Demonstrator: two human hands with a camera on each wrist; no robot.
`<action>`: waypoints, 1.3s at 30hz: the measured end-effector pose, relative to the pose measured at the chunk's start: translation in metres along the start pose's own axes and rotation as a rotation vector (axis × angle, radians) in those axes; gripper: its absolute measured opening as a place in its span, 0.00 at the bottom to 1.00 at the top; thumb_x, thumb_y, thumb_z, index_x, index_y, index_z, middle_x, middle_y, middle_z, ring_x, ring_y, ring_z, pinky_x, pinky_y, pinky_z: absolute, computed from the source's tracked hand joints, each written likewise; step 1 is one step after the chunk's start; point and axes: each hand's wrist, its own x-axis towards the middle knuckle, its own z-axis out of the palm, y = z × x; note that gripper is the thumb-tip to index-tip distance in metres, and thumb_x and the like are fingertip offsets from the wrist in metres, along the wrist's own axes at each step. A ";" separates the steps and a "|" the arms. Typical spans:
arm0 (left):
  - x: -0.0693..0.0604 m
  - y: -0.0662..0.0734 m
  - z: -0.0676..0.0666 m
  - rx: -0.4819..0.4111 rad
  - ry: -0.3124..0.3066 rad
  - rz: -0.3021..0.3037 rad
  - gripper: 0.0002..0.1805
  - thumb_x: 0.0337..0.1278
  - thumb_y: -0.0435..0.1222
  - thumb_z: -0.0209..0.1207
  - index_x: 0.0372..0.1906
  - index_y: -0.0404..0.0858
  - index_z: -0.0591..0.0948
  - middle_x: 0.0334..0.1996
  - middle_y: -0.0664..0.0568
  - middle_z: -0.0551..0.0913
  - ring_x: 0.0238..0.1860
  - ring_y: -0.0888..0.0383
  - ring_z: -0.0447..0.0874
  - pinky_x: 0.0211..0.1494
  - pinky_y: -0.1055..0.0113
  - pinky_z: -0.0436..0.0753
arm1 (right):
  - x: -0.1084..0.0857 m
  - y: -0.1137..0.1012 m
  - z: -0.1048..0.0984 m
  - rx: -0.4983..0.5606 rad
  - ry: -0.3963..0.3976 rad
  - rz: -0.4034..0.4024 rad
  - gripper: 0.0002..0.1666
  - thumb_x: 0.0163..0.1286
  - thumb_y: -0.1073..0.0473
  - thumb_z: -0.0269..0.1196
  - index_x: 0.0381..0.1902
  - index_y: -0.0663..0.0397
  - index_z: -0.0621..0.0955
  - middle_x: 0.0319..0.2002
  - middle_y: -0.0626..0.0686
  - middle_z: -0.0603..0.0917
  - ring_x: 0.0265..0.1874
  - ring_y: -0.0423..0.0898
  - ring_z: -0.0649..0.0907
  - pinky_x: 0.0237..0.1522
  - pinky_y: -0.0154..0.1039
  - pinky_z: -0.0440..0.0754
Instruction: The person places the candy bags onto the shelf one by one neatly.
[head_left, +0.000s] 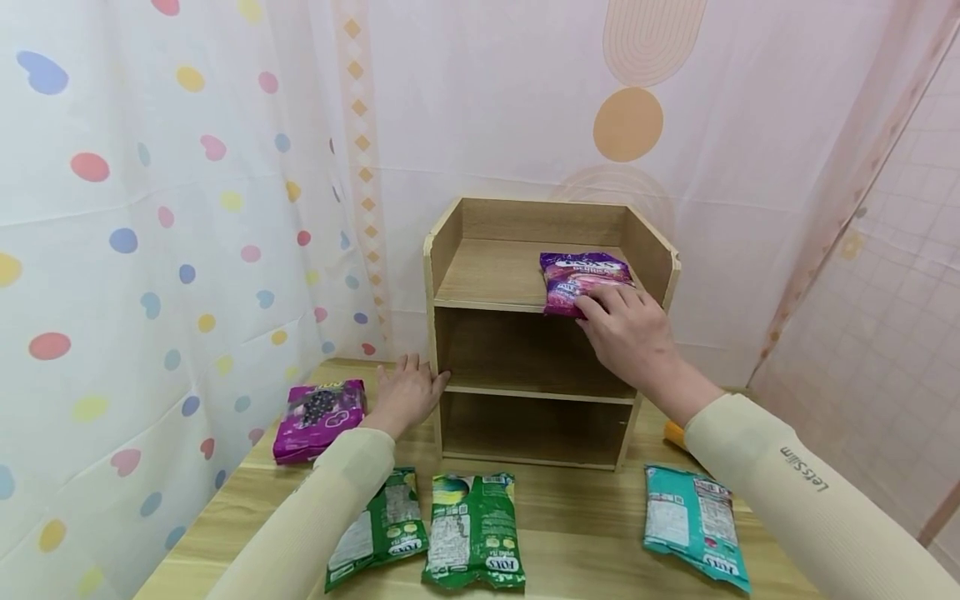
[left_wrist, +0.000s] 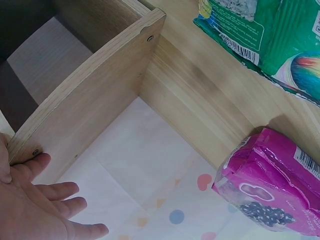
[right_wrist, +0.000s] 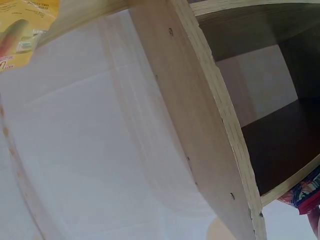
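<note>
My right hand [head_left: 628,333] grips the near edge of a purple candy bag [head_left: 564,279], which lies at the front right of the top tier of a small wooden shelf [head_left: 536,390]. In the right wrist view, only a corner of that bag [right_wrist: 309,194] shows at the right edge. With its fingers spread, my left hand [head_left: 408,390] rests against the shelf's left side. The left wrist view shows this hand [left_wrist: 42,202] at the front edge of the side panel [left_wrist: 95,95]. Both lower tiers hold nothing visible.
A magenta bag [head_left: 321,421] lies left of the shelf. Two green candy bags [head_left: 474,529] lie in front, one partly behind my left sleeve. At right are a teal bag [head_left: 693,525] and a yellow-orange package [head_left: 675,433], mostly hidden by my right sleeve. Curtains hang behind.
</note>
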 end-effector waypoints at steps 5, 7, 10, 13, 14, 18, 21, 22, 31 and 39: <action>0.000 0.000 -0.002 -0.007 -0.005 -0.002 0.33 0.78 0.52 0.39 0.67 0.28 0.71 0.72 0.32 0.61 0.74 0.35 0.53 0.68 0.28 0.45 | 0.001 0.003 0.005 -0.001 0.028 0.004 0.12 0.68 0.58 0.64 0.45 0.59 0.82 0.41 0.60 0.82 0.38 0.58 0.82 0.40 0.52 0.83; 0.000 0.000 -0.002 -0.011 -0.003 0.000 0.33 0.78 0.52 0.39 0.67 0.28 0.71 0.72 0.32 0.61 0.74 0.35 0.53 0.68 0.28 0.45 | 0.001 0.005 0.007 -0.005 0.011 0.022 0.12 0.69 0.59 0.63 0.46 0.60 0.82 0.42 0.60 0.82 0.39 0.58 0.82 0.42 0.52 0.83; 0.001 0.001 -0.001 -0.009 0.002 0.005 0.33 0.78 0.52 0.39 0.67 0.28 0.71 0.71 0.32 0.62 0.74 0.36 0.53 0.68 0.28 0.46 | 0.000 0.008 0.008 -0.003 -0.064 0.063 0.16 0.69 0.58 0.64 0.50 0.62 0.82 0.45 0.62 0.82 0.43 0.60 0.82 0.49 0.53 0.81; 0.000 0.002 -0.001 -0.004 0.004 0.004 0.33 0.78 0.52 0.39 0.67 0.28 0.71 0.71 0.33 0.62 0.74 0.36 0.54 0.68 0.29 0.47 | -0.004 0.011 0.007 0.012 -0.166 0.111 0.26 0.68 0.53 0.66 0.58 0.63 0.78 0.51 0.64 0.80 0.49 0.62 0.80 0.58 0.56 0.75; 0.000 0.003 -0.001 -0.001 0.004 0.004 0.33 0.78 0.52 0.39 0.67 0.27 0.71 0.71 0.33 0.63 0.74 0.36 0.54 0.68 0.29 0.48 | -0.005 0.012 0.007 0.016 -0.190 0.126 0.29 0.67 0.51 0.66 0.60 0.63 0.77 0.53 0.65 0.79 0.51 0.63 0.79 0.60 0.57 0.73; -0.001 0.004 -0.002 0.007 -0.005 0.004 0.34 0.78 0.52 0.39 0.67 0.28 0.71 0.71 0.33 0.62 0.74 0.36 0.54 0.68 0.29 0.49 | -0.011 0.012 0.006 0.009 -0.187 0.153 0.33 0.67 0.47 0.65 0.61 0.64 0.75 0.56 0.68 0.76 0.53 0.65 0.77 0.60 0.59 0.72; -0.001 0.003 -0.003 0.008 -0.004 0.008 0.34 0.78 0.52 0.39 0.66 0.27 0.71 0.71 0.33 0.63 0.73 0.35 0.54 0.68 0.29 0.49 | -0.016 0.010 0.007 -0.013 -0.127 0.137 0.33 0.67 0.45 0.63 0.59 0.65 0.76 0.53 0.68 0.77 0.51 0.65 0.78 0.55 0.58 0.75; -0.001 0.003 -0.003 0.008 -0.004 0.008 0.34 0.78 0.52 0.39 0.67 0.27 0.71 0.71 0.33 0.63 0.73 0.35 0.54 0.68 0.29 0.48 | -0.017 0.009 0.008 -0.022 -0.115 0.130 0.33 0.67 0.44 0.63 0.58 0.66 0.77 0.52 0.68 0.77 0.50 0.65 0.78 0.53 0.58 0.77; 0.000 -0.001 -0.002 0.005 -0.011 0.005 0.35 0.78 0.53 0.38 0.68 0.27 0.70 0.72 0.32 0.61 0.74 0.35 0.53 0.68 0.28 0.46 | -0.018 0.004 0.013 -0.038 -0.210 0.125 0.39 0.65 0.41 0.65 0.61 0.67 0.76 0.55 0.68 0.76 0.53 0.63 0.77 0.55 0.55 0.77; 0.000 -0.001 -0.002 -0.005 -0.015 0.004 0.35 0.78 0.53 0.38 0.68 0.27 0.69 0.72 0.32 0.60 0.74 0.36 0.52 0.68 0.28 0.45 | -0.016 0.004 0.010 0.001 -0.305 0.190 0.40 0.67 0.40 0.64 0.64 0.66 0.73 0.59 0.68 0.74 0.57 0.64 0.75 0.60 0.56 0.74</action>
